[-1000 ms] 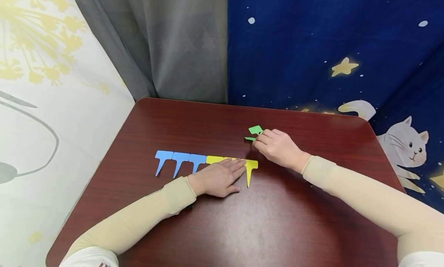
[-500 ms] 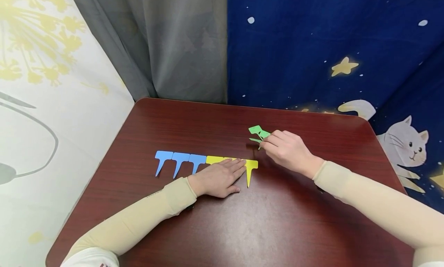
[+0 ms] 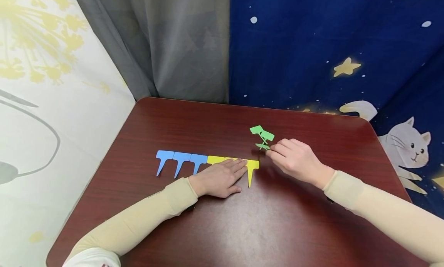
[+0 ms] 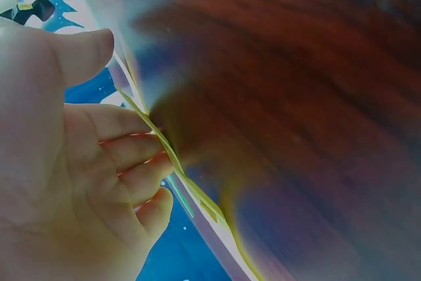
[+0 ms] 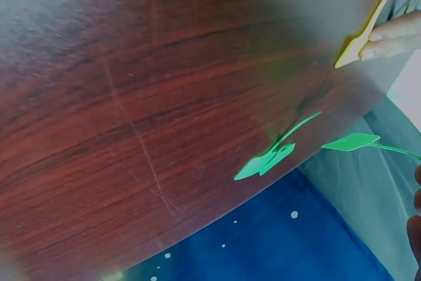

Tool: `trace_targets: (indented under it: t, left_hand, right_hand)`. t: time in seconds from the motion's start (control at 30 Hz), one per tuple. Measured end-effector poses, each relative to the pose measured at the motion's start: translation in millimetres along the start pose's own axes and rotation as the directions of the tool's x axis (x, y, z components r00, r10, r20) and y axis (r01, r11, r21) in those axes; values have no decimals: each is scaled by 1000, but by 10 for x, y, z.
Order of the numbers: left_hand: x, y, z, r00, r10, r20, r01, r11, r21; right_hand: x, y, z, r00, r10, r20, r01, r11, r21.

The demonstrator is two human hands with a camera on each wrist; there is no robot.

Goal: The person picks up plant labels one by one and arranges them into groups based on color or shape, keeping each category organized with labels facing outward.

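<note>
Three blue T-shaped plant labels (image 3: 181,157) and several yellow ones (image 3: 252,164) form one row on the table, heads side by side, stems toward me. My left hand (image 3: 219,179) rests flat over the yellow ones, its fingers hiding part of them; the left wrist view shows its palm and a yellow label (image 4: 172,153) edge-on. My right hand (image 3: 295,159) pinches a green plant label (image 5: 352,141) by its stem, head pointing left, above the table. Just beyond it, two more green labels (image 5: 258,164) lie overlapping on the tabletop.
The dark red wooden table (image 3: 215,228) has rounded far corners. Behind it hang a grey curtain (image 3: 187,47) and a blue curtain (image 3: 295,47) with stars and a cat. A white patterned wall covering (image 3: 69,116) runs along the left side.
My right hand has drawn back to the right and toward me, pulling one green label away from the other two, which now show uncovered. The left hand stays in place.
</note>
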State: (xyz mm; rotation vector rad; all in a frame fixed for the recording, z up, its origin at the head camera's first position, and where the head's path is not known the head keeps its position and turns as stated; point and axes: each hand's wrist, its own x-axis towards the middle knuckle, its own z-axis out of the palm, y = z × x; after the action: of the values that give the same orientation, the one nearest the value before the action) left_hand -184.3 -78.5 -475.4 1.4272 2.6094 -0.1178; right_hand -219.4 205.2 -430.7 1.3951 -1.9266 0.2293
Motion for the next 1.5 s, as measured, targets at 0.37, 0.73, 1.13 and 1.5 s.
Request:
trace_targets:
  t: [0.37,0.73,1.13,1.5]
  left_hand:
    - [4,-9,-16,1000,7,-8,-7,1000,22]
    - [5,11,-11,1000,6,-4,-6,1000,5]
    - [-8,15,-37,1000,0,-2,0,1000,2]
    - [-2,11,-18,1000,-3,2,3,1000,10]
  right_hand:
    - [-152,-140,-73,996,-79,41,80,996,-24]
    - [-343,-293,-75,985,-111,133,111,994,8]
    - [-428,-406,-27,973,-172,153,169,985,32]
    - [-528,-375,70,984,3,179,-25,992,121]
